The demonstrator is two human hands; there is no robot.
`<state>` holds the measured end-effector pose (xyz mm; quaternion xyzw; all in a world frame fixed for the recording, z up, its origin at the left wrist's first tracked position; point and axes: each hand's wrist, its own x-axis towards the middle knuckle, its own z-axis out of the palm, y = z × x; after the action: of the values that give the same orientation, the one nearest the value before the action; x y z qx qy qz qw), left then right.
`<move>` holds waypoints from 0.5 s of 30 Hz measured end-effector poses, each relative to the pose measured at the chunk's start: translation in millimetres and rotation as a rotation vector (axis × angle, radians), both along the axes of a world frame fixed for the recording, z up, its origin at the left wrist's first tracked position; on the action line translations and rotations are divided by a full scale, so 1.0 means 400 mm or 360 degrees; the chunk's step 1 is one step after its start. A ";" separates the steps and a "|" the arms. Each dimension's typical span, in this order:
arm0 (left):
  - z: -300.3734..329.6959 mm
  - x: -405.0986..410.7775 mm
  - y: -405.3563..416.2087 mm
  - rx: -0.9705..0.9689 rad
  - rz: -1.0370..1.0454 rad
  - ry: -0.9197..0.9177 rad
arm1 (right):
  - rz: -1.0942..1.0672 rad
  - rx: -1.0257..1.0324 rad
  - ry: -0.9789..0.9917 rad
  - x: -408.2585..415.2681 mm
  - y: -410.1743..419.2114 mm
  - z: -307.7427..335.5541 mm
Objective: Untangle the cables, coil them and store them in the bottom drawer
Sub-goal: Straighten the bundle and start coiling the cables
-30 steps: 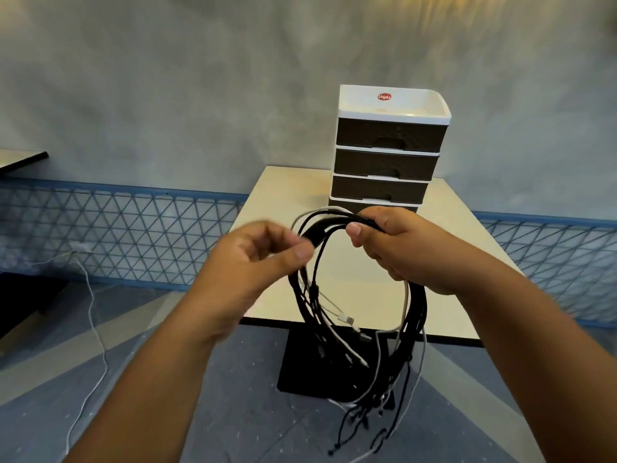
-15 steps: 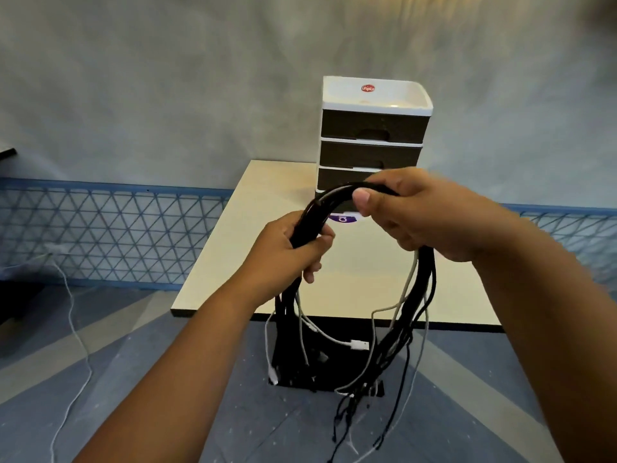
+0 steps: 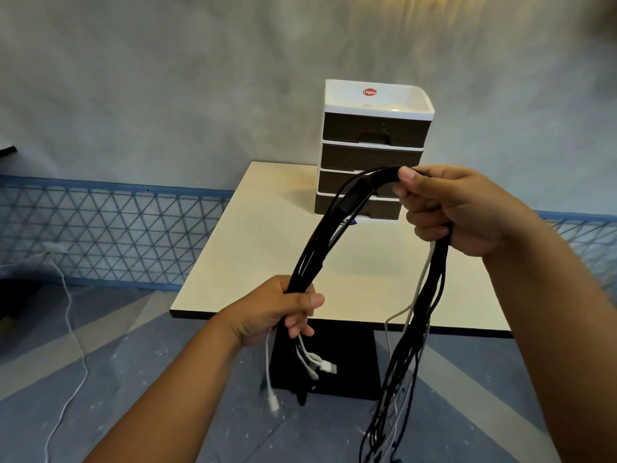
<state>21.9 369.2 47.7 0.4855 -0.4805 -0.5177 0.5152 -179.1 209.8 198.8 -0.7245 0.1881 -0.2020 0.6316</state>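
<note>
both hands (image 3: 278,309) (image 3: 459,213) grip the cables (image 3: 337,217) (arching upward, ends dangling down).

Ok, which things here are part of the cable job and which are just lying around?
Part of the job:
- cables, gripped by the left hand and right hand
- bottom drawer of the drawer unit, shut

Lying about:
- table under the unit
- white cord on the floor
- blue fence behind
</note>
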 end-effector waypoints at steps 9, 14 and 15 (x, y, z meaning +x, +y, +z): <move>-0.074 0.035 0.034 0.0237 -0.0227 0.0059 | -0.0127 0.0309 -0.0097 -0.024 -0.091 -0.093; -0.078 0.057 0.052 0.0190 -0.0180 0.0096 | -0.0186 0.0455 -0.0124 -0.037 -0.130 -0.183; -0.073 0.061 0.055 0.0136 -0.0174 0.0196 | -0.0194 0.0471 -0.0137 -0.039 -0.137 -0.203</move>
<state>46.4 391.0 18.5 0.4473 -0.4512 -0.5938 0.4937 -194.5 154.8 117.7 -0.6014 0.2322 -0.2409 0.7256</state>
